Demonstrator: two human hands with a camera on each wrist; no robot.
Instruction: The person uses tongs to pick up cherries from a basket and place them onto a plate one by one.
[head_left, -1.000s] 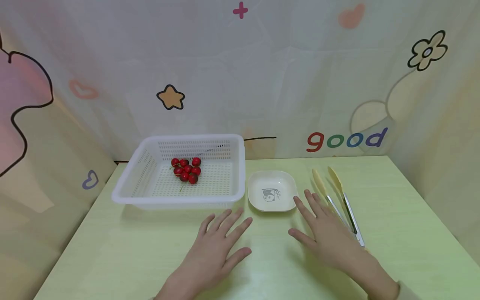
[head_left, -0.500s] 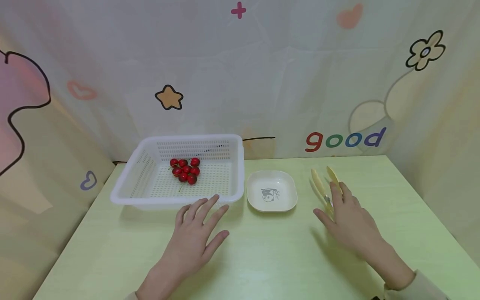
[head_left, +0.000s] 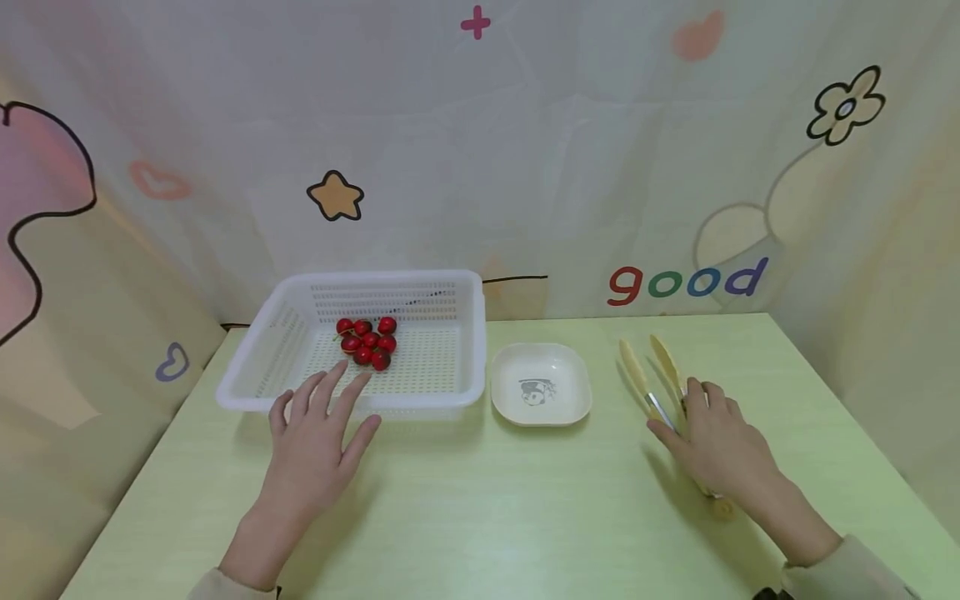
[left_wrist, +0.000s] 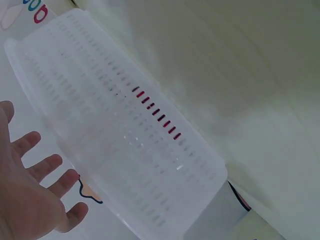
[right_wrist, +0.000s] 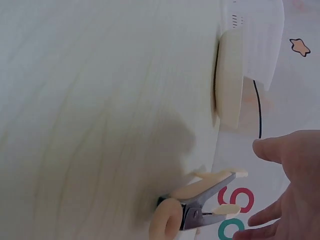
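My left hand (head_left: pixel 311 450) hovers at the front rim of a white perforated plastic basket (head_left: pixel 435 402), its fingers spread and holding nothing. Several red cherries (head_left: pixel 365 342) lie together on the basket's floor, just beyond the fingertips. In the left wrist view a gap shows between the hand (left_wrist: pixel 35 185) and the basket's outer wall (left_wrist: pixel 130 135). On the right, my right hand (head_left: pixel 723 442) is above a pair of tongs (head_left: pixel 636 373) with cream tips and metal arms, covering part of them. The right wrist view shows the tongs (right_wrist: pixel 200 195) apart from the loosely bent fingers and thumb.
A small white square dish (head_left: pixel 570 404) with a panda drawing stands between the basket and the tongs. Behind the pale green table (head_left: pixel 510 508) hangs a printed curtain (head_left: pixel 480 150), which also borders both sides.
My left hand has moved left and slightly up to the basket's front. The right hand has shifted right over the tongs. Basket, cherries, dish and tongs stay in place.
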